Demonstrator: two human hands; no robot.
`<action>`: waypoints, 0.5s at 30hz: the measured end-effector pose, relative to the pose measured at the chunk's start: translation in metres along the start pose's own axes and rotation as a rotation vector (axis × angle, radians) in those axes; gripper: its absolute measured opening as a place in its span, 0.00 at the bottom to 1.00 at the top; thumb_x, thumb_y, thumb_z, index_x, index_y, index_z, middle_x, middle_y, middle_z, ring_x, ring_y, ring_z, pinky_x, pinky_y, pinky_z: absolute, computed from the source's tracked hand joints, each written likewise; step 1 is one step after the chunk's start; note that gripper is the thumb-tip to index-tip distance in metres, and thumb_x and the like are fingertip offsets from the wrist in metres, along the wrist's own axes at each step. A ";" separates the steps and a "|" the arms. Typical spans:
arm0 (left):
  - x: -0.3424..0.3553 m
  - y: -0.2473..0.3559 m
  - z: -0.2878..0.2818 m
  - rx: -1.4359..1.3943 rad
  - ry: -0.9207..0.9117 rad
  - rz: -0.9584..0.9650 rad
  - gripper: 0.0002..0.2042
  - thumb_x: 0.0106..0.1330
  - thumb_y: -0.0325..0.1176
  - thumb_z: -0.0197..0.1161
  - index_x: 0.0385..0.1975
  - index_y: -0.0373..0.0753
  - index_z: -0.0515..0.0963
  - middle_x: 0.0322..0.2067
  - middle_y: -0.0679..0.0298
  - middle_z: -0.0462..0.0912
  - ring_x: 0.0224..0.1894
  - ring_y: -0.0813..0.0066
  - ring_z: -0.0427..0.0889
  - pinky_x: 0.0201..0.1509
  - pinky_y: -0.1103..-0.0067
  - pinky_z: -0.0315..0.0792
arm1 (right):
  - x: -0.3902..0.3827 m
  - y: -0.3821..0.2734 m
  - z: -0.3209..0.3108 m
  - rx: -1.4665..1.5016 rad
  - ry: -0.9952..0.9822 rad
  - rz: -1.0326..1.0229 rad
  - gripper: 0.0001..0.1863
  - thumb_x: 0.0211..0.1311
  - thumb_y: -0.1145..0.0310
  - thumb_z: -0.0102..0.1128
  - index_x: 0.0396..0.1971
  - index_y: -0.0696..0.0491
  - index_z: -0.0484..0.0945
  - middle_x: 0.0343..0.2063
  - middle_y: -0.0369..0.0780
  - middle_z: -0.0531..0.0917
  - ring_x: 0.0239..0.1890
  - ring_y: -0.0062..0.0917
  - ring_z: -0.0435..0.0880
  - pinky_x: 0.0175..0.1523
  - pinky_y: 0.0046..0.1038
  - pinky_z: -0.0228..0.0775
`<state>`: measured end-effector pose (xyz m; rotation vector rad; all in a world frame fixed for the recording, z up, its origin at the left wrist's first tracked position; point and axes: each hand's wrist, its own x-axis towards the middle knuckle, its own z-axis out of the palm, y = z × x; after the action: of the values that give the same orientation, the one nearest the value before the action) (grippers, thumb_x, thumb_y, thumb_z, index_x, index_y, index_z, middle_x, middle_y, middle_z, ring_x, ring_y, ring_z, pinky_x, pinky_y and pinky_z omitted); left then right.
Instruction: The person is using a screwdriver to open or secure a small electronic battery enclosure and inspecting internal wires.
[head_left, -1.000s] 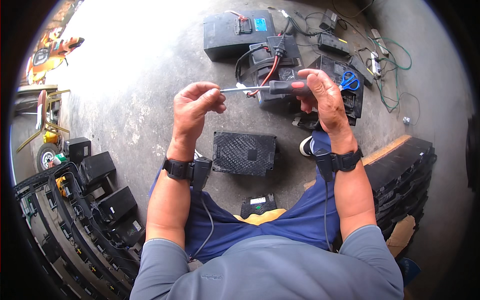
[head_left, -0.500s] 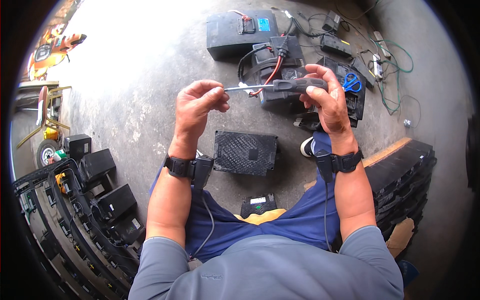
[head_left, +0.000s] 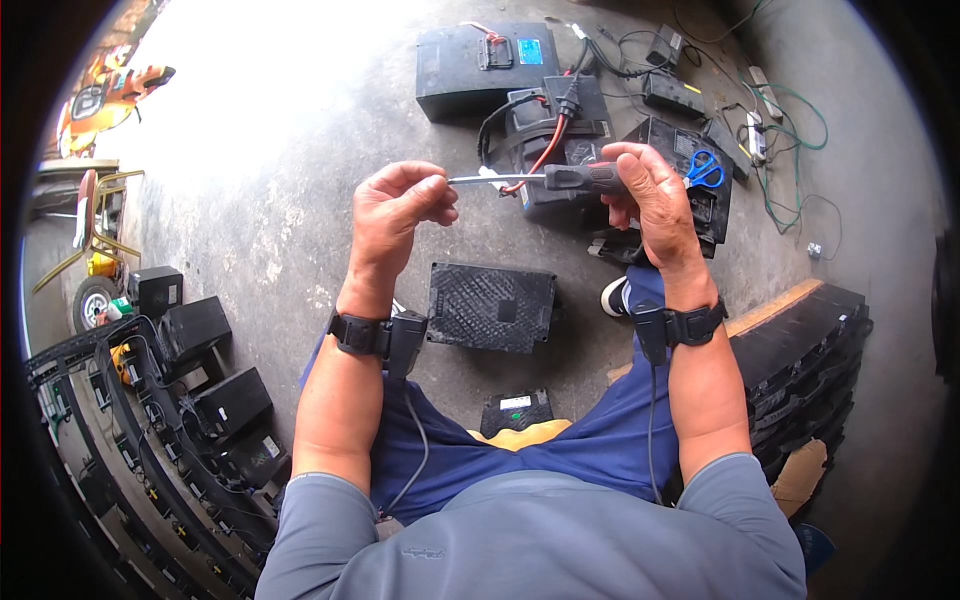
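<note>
The person is holding a screwdriver (head_left: pixel 565 178) up above the floor (head_left: pixel 270 215) with both hands, its shaft pointing left and lying nearly level. The left hand (head_left: pixel 398 208) is pinching the shaft's far end in a narrow grip; its fingertips seem to be covering the tip, though that end is too small to make out surely. The right hand (head_left: pixel 657 205) is holding the dark handle in a looser grip, between thumb and fingers. Nearer the person, a black rectangular case with a textured top (head_left: pixel 492 308) is lying on the floor. Beyond the tool, a black box with a blue label (head_left: pixel 468 75) is standing near a red cable (head_left: pixel 549 150). Blue-handled scissors (head_left: pixel 706 172) are lying just right of the right hand, on dark equipment (head_left: pixel 712 222). Farther right, a green cord (head_left: pixel 797 190) is trailing near a white power strip (head_left: pixel 756 136). Black straps (head_left: pixel 357 336) are circling both wrists.
</note>
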<state>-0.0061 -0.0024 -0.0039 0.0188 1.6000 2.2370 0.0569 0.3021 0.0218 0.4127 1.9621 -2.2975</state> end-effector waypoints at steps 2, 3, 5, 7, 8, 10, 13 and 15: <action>-0.001 0.001 0.000 -0.005 0.008 0.002 0.07 0.65 0.27 0.65 0.39 0.31 0.80 0.29 0.56 0.85 0.27 0.72 0.85 0.32 0.78 0.81 | -0.001 -0.002 0.000 -0.005 -0.052 0.061 0.21 0.65 0.65 0.59 0.54 0.57 0.71 0.36 0.37 0.83 0.26 0.15 0.79 0.30 0.17 0.70; -0.001 0.002 0.002 0.003 0.009 -0.004 0.07 0.65 0.27 0.65 0.39 0.31 0.80 0.29 0.56 0.85 0.27 0.72 0.85 0.32 0.78 0.81 | -0.002 -0.002 0.003 -0.005 -0.055 0.062 0.21 0.65 0.65 0.59 0.54 0.57 0.71 0.36 0.37 0.83 0.26 0.15 0.79 0.30 0.17 0.70; -0.002 0.002 0.002 0.010 0.013 -0.008 0.07 0.65 0.27 0.65 0.39 0.31 0.80 0.28 0.56 0.85 0.27 0.72 0.85 0.32 0.78 0.81 | -0.005 -0.001 0.013 0.053 0.058 -0.112 0.21 0.67 0.57 0.61 0.52 0.56 0.73 0.30 0.34 0.82 0.23 0.13 0.77 0.27 0.16 0.68; -0.002 -0.001 0.000 0.048 -0.030 -0.021 0.07 0.65 0.27 0.65 0.39 0.31 0.80 0.28 0.56 0.85 0.27 0.71 0.85 0.32 0.78 0.81 | -0.004 -0.002 0.012 0.049 0.078 -0.127 0.22 0.68 0.54 0.60 0.52 0.56 0.74 0.30 0.34 0.82 0.23 0.13 0.77 0.27 0.16 0.68; -0.002 -0.001 0.002 0.047 -0.033 -0.021 0.07 0.65 0.27 0.65 0.39 0.31 0.80 0.28 0.56 0.85 0.27 0.71 0.85 0.32 0.78 0.81 | -0.003 0.000 0.004 0.007 0.047 -0.068 0.21 0.66 0.59 0.59 0.53 0.56 0.73 0.34 0.36 0.82 0.25 0.14 0.78 0.29 0.16 0.69; -0.001 -0.001 0.004 0.034 -0.026 -0.017 0.07 0.65 0.27 0.65 0.38 0.31 0.80 0.28 0.56 0.85 0.27 0.71 0.85 0.32 0.79 0.81 | -0.001 -0.001 -0.006 -0.036 0.020 -0.009 0.20 0.65 0.64 0.59 0.54 0.56 0.73 0.38 0.37 0.82 0.28 0.15 0.79 0.31 0.17 0.70; 0.000 0.000 0.002 0.031 -0.011 -0.002 0.07 0.65 0.27 0.66 0.38 0.31 0.81 0.28 0.56 0.85 0.27 0.71 0.85 0.32 0.79 0.81 | -0.002 -0.003 -0.003 -0.052 -0.072 0.109 0.20 0.64 0.65 0.59 0.54 0.56 0.72 0.38 0.37 0.81 0.28 0.15 0.79 0.31 0.17 0.70; 0.000 -0.001 0.002 0.042 -0.026 -0.009 0.06 0.65 0.27 0.65 0.39 0.31 0.80 0.29 0.56 0.85 0.27 0.71 0.85 0.32 0.78 0.81 | -0.003 0.001 0.008 0.022 0.070 -0.125 0.22 0.67 0.55 0.61 0.52 0.55 0.74 0.29 0.34 0.82 0.22 0.13 0.76 0.27 0.16 0.67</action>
<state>-0.0055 -0.0001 -0.0045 0.0516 1.6300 2.1880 0.0590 0.2932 0.0225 0.3882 2.0522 -2.4135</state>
